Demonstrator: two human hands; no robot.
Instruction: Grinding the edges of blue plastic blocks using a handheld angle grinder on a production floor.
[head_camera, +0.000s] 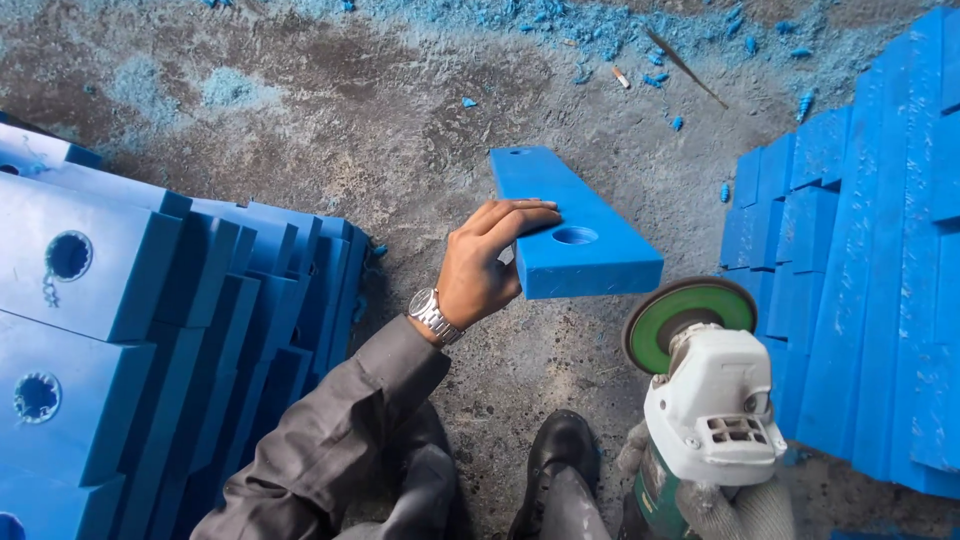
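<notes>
Concrete floor (330, 110), grey and mottled, dusted with blue shavings (600, 25) thickest along the top edge. Two big stacks of blue plastic slabs flank the working spot: left stack (150, 330) fanned out in overlapping layers, several slabs showing round drilled holes with ragged burrs; right stack (860, 260) stepped in rows, faces rough. Between them, on bare floor, lies a single blue plastic slab (575, 225), long and flat, tapering toward the far end, one round hole near the close end and a smaller one at the far end. Edges look clean and square. Left hand (485, 265), bare, wristwatch (432, 315) on the wrist above a grey sleeve, grips the slab's near left edge, fingers curled over the top face beside the hole. Angle grinder (705, 395), white head, green body, green-backed disc, sits just near the slab's close right corner, not touching it. Right hand (740, 510) in a knitted glove is wrapped around the grinder body, mostly cut off by the frame. Black shoe (558, 450) just below the slab. Cigarette butt (621, 77) lies among the shavings.
</notes>
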